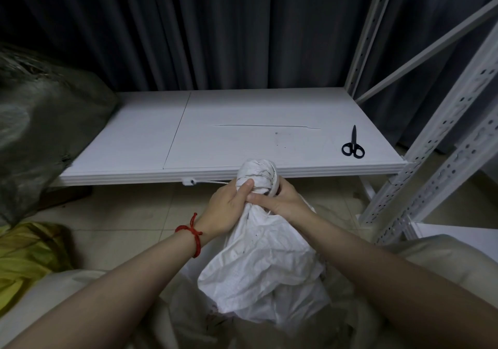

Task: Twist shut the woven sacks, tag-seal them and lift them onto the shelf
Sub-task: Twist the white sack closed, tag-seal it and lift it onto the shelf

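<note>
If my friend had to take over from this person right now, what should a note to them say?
Both the left grip and the right grip clutch the twisted neck of the white woven sack, which is in front of the shelf, below its edge.
A white tag seal sticks out left of the neck, its strap running to the left grip.
The scissors lie on the shelf's right side; a dark sack sits at its left end.
Done: neck twisted.
Left: pull the seal tight (I cannot tell if it is locked), then lift the sack onto the shelf.
</note>
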